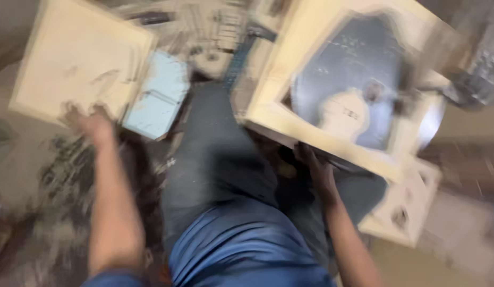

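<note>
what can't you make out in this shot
- Head view, left hand: motion blur smears the fingers at the pale board; grip unclear.
- Right hand: fingers go under the framed panel, which hides them.
- Panel's grey centre and white shape: too blurred to identify.
- Light blue piece: blurred, kind unclear.
- Lower panel: partly covered by the framed one.

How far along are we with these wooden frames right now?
Done: hard to judge; the picture is blurred. A pale frame piece lies low at the right. In hand: the right hand grips the lower edge of a mirrored wooden frame, and the left hand touches the edge of a flat pale panel. Left: both pieces are not yet set down or let go.
</note>
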